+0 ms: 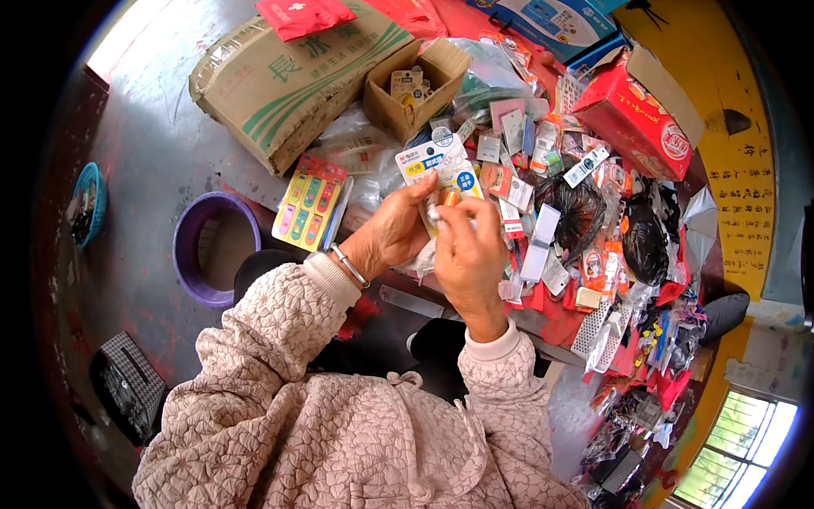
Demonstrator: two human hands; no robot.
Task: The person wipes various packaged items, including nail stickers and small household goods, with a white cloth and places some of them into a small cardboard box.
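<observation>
Over the near edge of the heap, my left hand (397,222) is closed on a white blister card (434,161) with blue and yellow print, its thumb lying across the front. My right hand (471,265) is pinched at the card's lower part, against a small orange piece (448,198). What sits between the right fingertips is hidden. To the left of my left hand lies a yellow card (312,202) with several bright, bandage-shaped pieces in rows.
A large cardboard box (292,81) and a small open carton (415,89) stand beyond my hands. A purple tub (181,246) is at left. Packaged goods and black plastic bags (570,216) spread to the right, with a red box (638,114) behind them.
</observation>
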